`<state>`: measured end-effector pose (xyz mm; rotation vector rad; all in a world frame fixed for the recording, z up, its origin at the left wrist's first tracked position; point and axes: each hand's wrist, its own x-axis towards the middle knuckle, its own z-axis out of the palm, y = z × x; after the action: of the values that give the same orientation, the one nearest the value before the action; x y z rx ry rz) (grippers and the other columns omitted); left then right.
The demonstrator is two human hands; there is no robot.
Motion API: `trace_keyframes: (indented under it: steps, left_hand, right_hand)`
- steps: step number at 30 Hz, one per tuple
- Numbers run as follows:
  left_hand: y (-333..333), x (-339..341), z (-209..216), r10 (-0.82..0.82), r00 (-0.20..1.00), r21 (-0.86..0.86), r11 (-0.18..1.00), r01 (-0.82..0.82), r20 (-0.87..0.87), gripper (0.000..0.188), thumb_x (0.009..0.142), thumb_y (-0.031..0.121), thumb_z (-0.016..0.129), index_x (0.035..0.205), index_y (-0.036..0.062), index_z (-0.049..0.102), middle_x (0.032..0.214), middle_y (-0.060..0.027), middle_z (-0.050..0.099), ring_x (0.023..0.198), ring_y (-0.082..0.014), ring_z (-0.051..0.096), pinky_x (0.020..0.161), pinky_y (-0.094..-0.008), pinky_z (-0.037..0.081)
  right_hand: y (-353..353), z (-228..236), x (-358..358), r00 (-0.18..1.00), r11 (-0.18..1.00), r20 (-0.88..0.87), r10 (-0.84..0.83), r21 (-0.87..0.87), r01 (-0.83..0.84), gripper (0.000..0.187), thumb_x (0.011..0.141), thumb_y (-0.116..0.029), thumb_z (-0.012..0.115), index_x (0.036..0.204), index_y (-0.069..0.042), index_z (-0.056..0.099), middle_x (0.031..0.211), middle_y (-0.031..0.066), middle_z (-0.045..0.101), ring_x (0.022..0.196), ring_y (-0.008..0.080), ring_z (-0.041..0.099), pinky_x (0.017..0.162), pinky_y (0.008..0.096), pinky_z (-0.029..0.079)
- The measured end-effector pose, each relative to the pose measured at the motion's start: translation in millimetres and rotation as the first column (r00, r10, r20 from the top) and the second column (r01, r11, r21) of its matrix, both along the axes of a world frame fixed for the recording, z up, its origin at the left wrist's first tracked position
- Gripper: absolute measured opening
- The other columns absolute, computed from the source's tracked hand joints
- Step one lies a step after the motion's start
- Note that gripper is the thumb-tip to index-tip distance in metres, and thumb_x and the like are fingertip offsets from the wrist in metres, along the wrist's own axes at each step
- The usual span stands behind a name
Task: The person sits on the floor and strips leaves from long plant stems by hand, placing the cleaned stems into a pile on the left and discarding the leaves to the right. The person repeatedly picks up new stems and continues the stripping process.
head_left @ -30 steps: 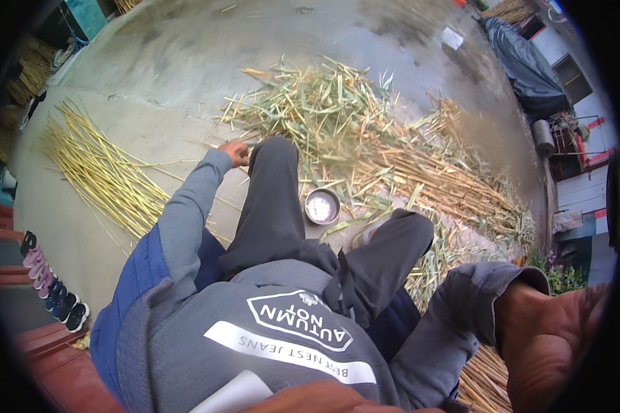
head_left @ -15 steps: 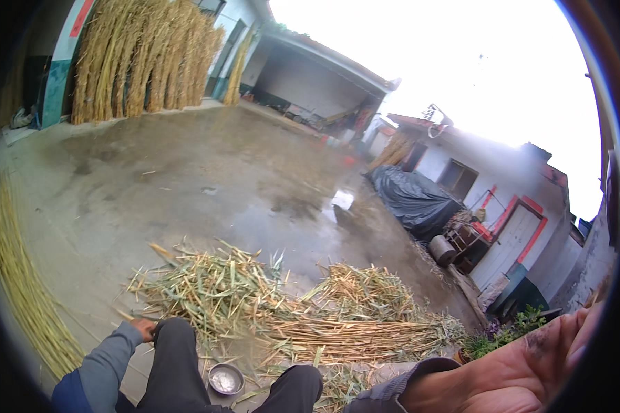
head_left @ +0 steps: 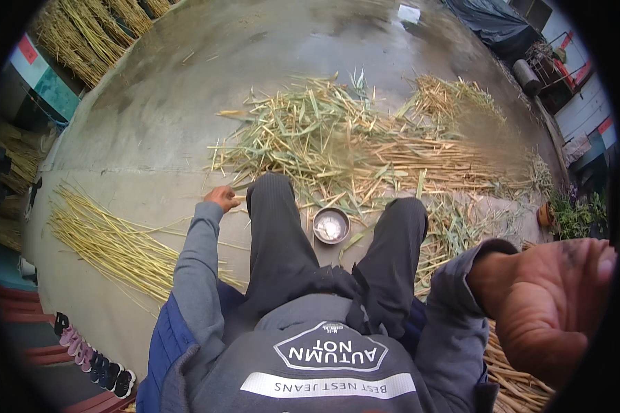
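Observation:
My left hand (head_left: 223, 197) is beside my left knee, low over the floor. Its fingers are curled closed, and what they hold, if anything, is hidden. Between my knees stands a small round metal bowl (head_left: 331, 226) with something whitish inside. My right hand (head_left: 548, 306) is raised large and close at the right side, palm showing, with no object visible in it; its fingers spread toward the dark rim and are partly cut off. Ahead of my knees lies a heap of cut straw and leaves (head_left: 310, 134), with a layer of long brown stalks (head_left: 448, 162) to its right.
Peeled yellow-green stalks (head_left: 110, 241) lie on the concrete floor at left. Several shoes (head_left: 93, 358) stand in a row at lower left. A potted plant (head_left: 577, 212) is at right. Stalk bundles (head_left: 83, 34) lean at upper left; a dark tarp (head_left: 492, 27) covers something at upper right.
The view has tilted down from the courtyard to my lap and torso. My left hand stays by my left knee. My right hand stays raised at the right rim, with more of its forearm showing.

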<state>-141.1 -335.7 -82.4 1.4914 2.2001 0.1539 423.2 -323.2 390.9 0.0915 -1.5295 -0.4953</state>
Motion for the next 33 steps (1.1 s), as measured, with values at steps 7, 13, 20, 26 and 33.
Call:
trace_keyframes:
  steps: [7,13,20,26,33]
  left_hand:
    - [37.8,29.3,70.6,0.240,0.970,0.471,0.861,-0.193,-0.042,0.034,0.085,0.031,0.077,0.108,0.0067,0.071,0.099,-0.0122,0.077,0.094,-0.0305,0.073,0.083,-0.0420,0.056]
    - [81.3,90.9,146.5,-0.024,0.982,0.669,0.735,-0.110,0.188,0.022,0.091,0.016,0.074,0.108,0.0025,0.069,0.097,-0.0135,0.077,0.087,-0.0247,0.075,0.077,-0.0350,0.058]
    - [94.3,192.3,169.2,-0.303,0.856,0.657,0.752,-0.056,0.419,0.020,0.093,0.010,0.073,0.107,-0.0034,0.070,0.091,-0.0104,0.076,0.082,-0.0157,0.072,0.074,-0.0292,0.057]
    - [75.4,221.6,141.3,-0.357,0.799,0.519,0.852,0.066,0.483,0.019,0.092,0.011,0.074,0.105,-0.0024,0.071,0.089,-0.0110,0.075,0.079,-0.0158,0.072,0.070,-0.0284,0.055]
    - [92.0,293.5,143.4,-0.445,0.773,0.419,0.871,0.256,0.452,0.024,0.092,0.014,0.075,0.108,-0.0037,0.071,0.093,-0.0105,0.076,0.082,-0.0165,0.071,0.073,-0.0287,0.054]
  right_hand:
    - [30.9,-134.1,-23.9,0.978,0.465,-0.201,0.062,-0.861,-0.207,0.057,0.095,-0.034,0.074,0.131,0.006,0.053,0.122,0.0220,0.069,0.098,0.0252,0.072,0.073,0.0289,0.059]
    - [13.3,-122.3,64.3,-0.266,-0.178,-0.050,0.963,-0.858,-0.481,0.027,0.100,-0.008,0.061,0.117,0.012,0.065,0.108,0.0330,0.069,0.091,0.0358,0.073,0.078,0.0379,0.061]
    - [9.2,-128.7,111.1,-0.268,-0.101,0.067,0.961,-0.818,-0.566,0.034,0.103,0.000,0.040,0.106,0.016,0.070,0.099,0.0334,0.069,0.085,0.0363,0.073,0.070,0.0376,0.059]
    - [-0.4,-141.8,108.5,-0.204,-0.432,-0.401,0.893,-0.638,-0.638,0.022,0.098,0.001,0.055,0.093,0.014,0.073,0.088,0.0294,0.071,0.070,0.0349,0.071,0.063,0.0361,0.057]
    - [18.5,-83.5,88.9,-0.192,-0.464,-0.477,0.858,-0.558,-0.689,0.015,0.094,-0.001,0.066,0.088,0.009,0.074,0.084,0.0260,0.072,0.063,0.0310,0.070,0.058,0.0347,0.056]
